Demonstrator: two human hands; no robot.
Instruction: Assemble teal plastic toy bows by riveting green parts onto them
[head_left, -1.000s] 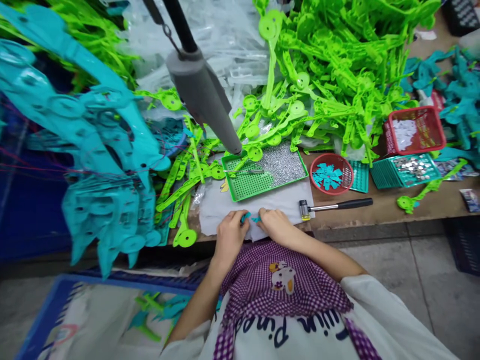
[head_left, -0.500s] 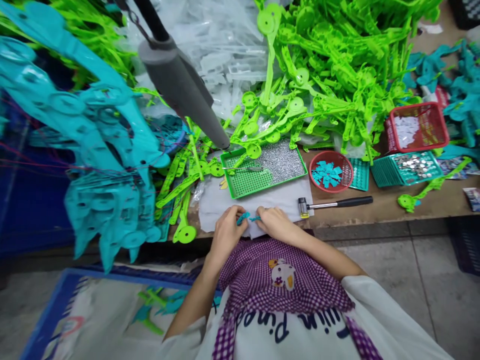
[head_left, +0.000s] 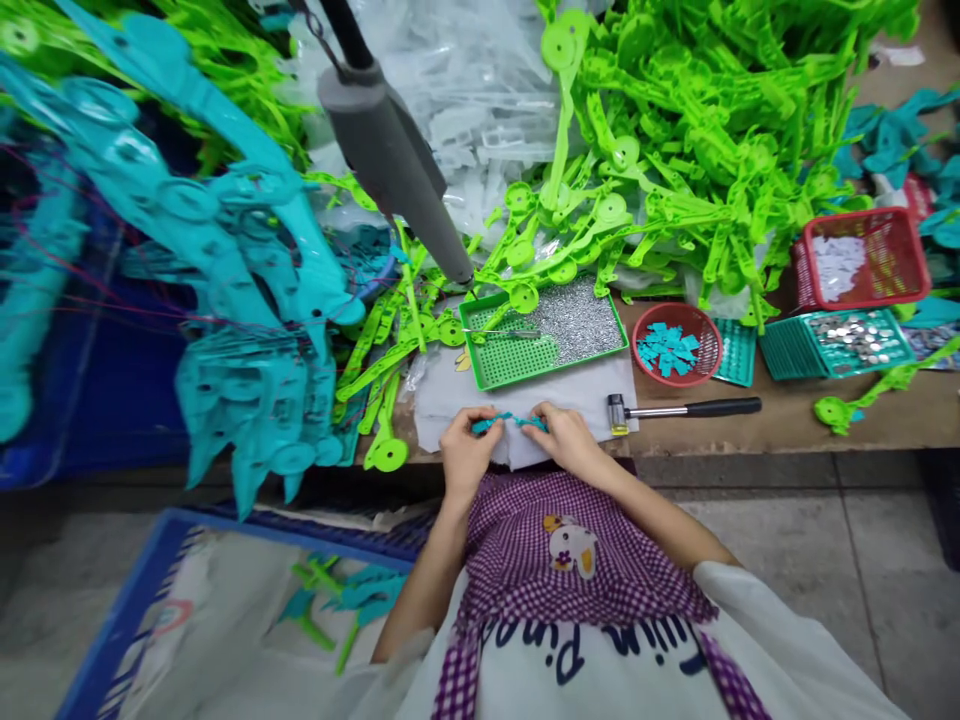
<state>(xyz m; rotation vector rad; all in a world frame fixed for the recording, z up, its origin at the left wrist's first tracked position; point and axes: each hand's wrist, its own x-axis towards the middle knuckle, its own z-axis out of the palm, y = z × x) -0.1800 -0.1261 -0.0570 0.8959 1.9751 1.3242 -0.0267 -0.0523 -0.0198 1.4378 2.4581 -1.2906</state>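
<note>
Teal, small and irregular, the pieces (head_left: 491,422) sit over the grey cloth (head_left: 442,400), just past the apron (head_left: 577,560). Left hand (head_left: 471,445) pinches one piece, right hand (head_left: 562,435) pinches another; finer shape too small to tell.

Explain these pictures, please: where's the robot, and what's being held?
There is no robot: you see a person's bare hands. Each picture comes from one camera worn on the head, looking forward and down. The left hand and right hand pinch small teal plastic; whether it is one piece or two, I can't tell. The bench holds a pale cloth, a green tray with tiny metallic bits, a hammer, a round red basket of teal chips, and heaped lime-green parts.
</note>
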